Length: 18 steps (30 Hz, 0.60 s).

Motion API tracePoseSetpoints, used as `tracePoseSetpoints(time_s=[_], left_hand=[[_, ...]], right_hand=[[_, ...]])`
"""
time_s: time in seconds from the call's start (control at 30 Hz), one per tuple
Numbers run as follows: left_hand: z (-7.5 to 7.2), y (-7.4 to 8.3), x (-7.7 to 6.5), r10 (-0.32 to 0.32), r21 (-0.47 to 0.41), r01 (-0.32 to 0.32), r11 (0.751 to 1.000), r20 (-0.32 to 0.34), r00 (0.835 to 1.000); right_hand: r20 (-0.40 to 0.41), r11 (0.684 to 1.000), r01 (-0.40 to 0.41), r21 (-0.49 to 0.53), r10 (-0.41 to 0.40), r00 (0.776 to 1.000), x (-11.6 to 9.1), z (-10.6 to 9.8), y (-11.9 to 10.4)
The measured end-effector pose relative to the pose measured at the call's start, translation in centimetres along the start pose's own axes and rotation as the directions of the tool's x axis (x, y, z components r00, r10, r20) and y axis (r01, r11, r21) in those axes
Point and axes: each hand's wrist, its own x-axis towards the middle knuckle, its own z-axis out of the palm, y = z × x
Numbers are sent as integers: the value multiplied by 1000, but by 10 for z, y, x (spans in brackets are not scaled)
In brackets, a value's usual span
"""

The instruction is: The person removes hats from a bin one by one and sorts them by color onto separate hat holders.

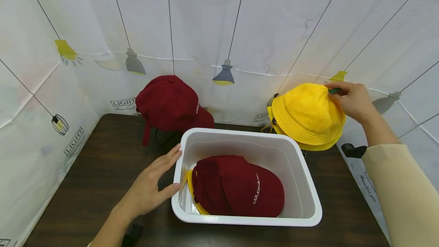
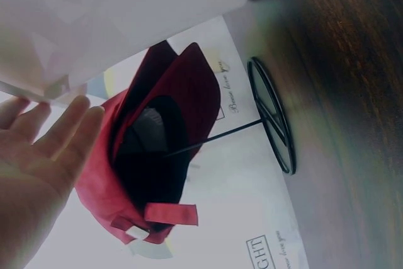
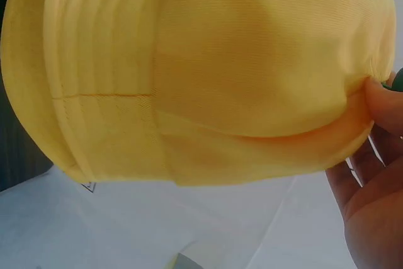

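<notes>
My right hand pinches the crown of a yellow bucket hat at the back right. A small green piece shows at those fingers; its kind is unclear. In the right wrist view a second brim edge lies under the upper brim. My left hand, fingers extended, touches the left rim of a white plastic tub. Inside the tub lies a dark red baseball cap with white lettering, partly covering something yellow.
Behind the tub on the left, dark red caps, seemingly two nested, sit on a black wire stand with a round base. The dark wooden table meets a white printed sheet at the back and sides.
</notes>
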Motion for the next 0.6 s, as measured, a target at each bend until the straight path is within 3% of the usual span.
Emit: tracePoseSetpoints(time_s=[0.4,0.6], left_hand=[[0,0,0,-5,1,5,1000,2,1000],[0,1,1,-8,-2,8,1000,2,1000]], right_hand=[[-41,996,46,-81,-50,998,-12,-26,-15],[-102,994,62,-84,-71,992,-19,-36,-27]])
